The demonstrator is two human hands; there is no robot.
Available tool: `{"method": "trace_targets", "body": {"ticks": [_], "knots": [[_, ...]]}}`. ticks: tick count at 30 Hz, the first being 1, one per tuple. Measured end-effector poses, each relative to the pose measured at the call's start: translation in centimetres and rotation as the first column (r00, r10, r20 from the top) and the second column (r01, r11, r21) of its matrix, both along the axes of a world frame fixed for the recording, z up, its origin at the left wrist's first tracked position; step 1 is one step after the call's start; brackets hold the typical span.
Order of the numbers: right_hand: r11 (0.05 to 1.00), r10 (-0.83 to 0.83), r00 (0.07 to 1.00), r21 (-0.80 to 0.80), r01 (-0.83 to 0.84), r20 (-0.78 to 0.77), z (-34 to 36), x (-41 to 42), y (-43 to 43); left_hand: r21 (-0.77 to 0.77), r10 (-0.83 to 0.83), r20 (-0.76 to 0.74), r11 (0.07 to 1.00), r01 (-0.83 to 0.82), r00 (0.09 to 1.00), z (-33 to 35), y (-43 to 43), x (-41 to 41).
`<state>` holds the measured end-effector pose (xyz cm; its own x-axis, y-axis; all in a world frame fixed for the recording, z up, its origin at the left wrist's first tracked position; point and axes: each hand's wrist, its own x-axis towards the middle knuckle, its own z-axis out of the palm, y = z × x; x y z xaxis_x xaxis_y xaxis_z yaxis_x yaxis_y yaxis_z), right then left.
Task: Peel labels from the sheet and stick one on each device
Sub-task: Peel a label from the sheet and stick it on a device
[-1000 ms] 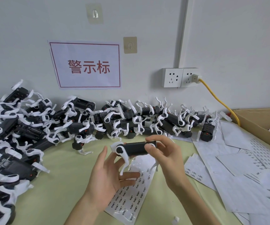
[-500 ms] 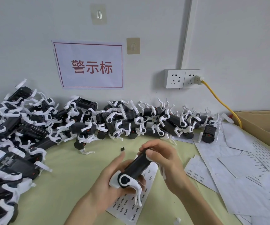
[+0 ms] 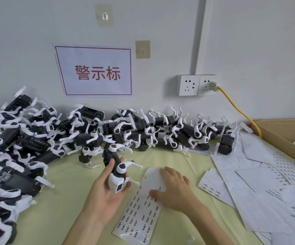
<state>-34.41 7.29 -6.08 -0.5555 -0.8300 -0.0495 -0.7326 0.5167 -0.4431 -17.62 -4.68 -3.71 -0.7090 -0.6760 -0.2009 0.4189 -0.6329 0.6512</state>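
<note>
Holding a black-and-white toy dog (image 3: 115, 169) upright in the left hand (image 3: 106, 195), fingers curled round its body, a person reaches the right hand (image 3: 174, 190) down onto the label sheet (image 3: 139, 213) that lies on the pale green table (image 3: 58, 200) just in front of them. The right hand rests flat on the sheet's bare upper half, fingers loosely spread; whether a fingertip has already caught a label cannot be told. Printed labels fill only the sheet's lower half. Behind, a long heap of toy dogs (image 3: 107, 131) runs along the wall, and spent backing sheets (image 3: 260, 191) spread to the right beside a cardboard box (image 3: 284, 137).

The risks here look small but real. The labels are tiny and close-set — a nail could lift two at once, or fold one onto itself. The sheet is held only by the weight of the hand, so a peel might drag it across the table. The dog's thin white legs stick out past the palm — they could snag the sheet as it comes near. And with so many dogs lying together, a labelled one could easily be mixed in with the unlabelled.
</note>
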Motion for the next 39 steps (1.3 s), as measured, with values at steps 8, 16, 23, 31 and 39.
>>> {"method": "trace_targets", "body": {"ticks": [8, 16, 23, 31, 39], "knots": [[0.980, -0.028, 0.997, -0.195, 0.042, 0.075, 1.1, 0.2, 0.1, -0.055, 0.103, 0.156, 0.994, -0.095, 0.982, 0.4, -0.3, 0.6], [0.794, 0.190, 0.913, -0.604, 0.073, 0.361, 2.3, 0.9, 0.4, -0.160, -0.087, 0.052, 0.983, 0.095, 0.995, 0.7, 0.2, 0.8], [0.753, 0.189, 0.950, -0.658, 0.021, 0.247, 2.3, 0.6, 0.5, -0.250, -0.180, 0.071, 0.949, 0.192, 0.981, 1.2, 1.5, 0.7], [0.750, 0.160, 0.980, -0.660, -0.042, 0.119, 2.2, 0.8, 0.5, -0.300, -0.274, 0.062, 0.912, 0.280, 0.960, 1.5, 1.5, 0.9], [0.721, 0.117, 0.987, -0.675, -0.158, -0.107, 2.7, 1.5, 0.6, -0.376, -0.210, 0.168, 0.890, 0.259, 0.963, 1.0, 1.8, 0.5]]}}
